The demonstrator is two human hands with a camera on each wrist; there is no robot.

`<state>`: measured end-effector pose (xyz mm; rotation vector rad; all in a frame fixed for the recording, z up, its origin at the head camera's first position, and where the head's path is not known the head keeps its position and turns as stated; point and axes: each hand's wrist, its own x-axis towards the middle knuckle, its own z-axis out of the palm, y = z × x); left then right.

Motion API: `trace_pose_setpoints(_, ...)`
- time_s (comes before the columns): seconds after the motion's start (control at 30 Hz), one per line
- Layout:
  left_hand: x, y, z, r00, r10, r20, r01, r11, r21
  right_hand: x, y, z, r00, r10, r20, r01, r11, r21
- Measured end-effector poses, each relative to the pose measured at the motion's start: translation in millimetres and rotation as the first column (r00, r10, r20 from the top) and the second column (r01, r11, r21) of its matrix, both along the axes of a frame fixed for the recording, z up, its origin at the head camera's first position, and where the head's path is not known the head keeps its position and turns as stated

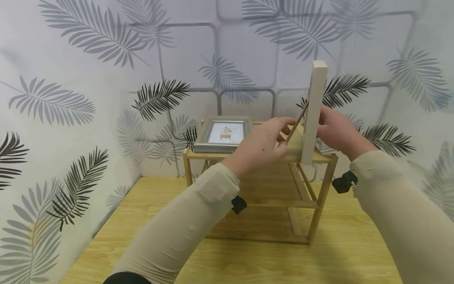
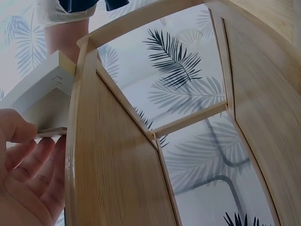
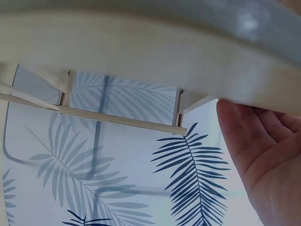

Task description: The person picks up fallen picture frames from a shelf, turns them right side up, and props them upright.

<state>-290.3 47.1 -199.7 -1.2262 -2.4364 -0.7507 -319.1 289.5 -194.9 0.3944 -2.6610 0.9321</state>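
A white picture frame (image 1: 313,114) stands upright, edge-on to the head view, at the right end of a wooden shelf rack (image 1: 262,155). From its left side a thin brown support leg (image 1: 296,124) slants out. My left hand (image 1: 260,144) pinches this leg, thumb on one side and fingers on the other; the left wrist view shows the thin board (image 2: 51,132) between them. My right hand (image 1: 337,130) grips the frame from its right side, with some fingertips hidden behind it. In the right wrist view, the fingers reach the pale frame edge (image 3: 141,52).
A silver-rimmed picture frame (image 1: 216,147) with a small drawing lies face up on the rack's left top. The rack has lower shelves (image 1: 269,187) and stands on a wooden table (image 1: 283,264). Behind it is a leaf-patterned wall (image 1: 244,47).
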Motion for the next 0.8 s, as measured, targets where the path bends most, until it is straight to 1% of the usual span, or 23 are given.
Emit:
trace_pose_setpoints(0.27, -0.3, -5.5, 1.4, 0.999, 0.018, -0.038, -0.019, 1.0, -0.008, -0.9, 2, -2.0, 1.0, 0.024, -0.009, -0.024, 1.0, -0.011)
trace_pose_setpoints(0.37, -2.0, -7.7, 1.2, 0.997, 0.027, -0.069, -0.028, 1.0, -0.01, -1.4, 1, -2.2, 1.0, 0.024, -0.004, -0.024, 1.0, -0.01)
trace_pose_setpoints(0.57, -6.5, -12.0, 3.1, 0.986, 0.069, -0.152, -0.076, 0.996, -0.037, -1.3, 1, -3.2, 1.0, 0.013, -0.012, -0.013, 1.0, 0.005)
trace_pose_setpoints(0.7, -9.1, -15.6, 5.7, 0.978, 0.091, -0.185, -0.1, 0.994, -0.038, -1.1, 2, -2.4, 1.0, 0.008, -0.021, -0.008, 1.0, 0.012)
trace_pose_setpoints(0.8, -10.2, -17.6, 6.9, 0.974, 0.113, -0.194, -0.121, 0.992, -0.025, -1.8, 1, -1.4, 1.0, 0.005, -0.022, -0.005, 1.0, 0.015)
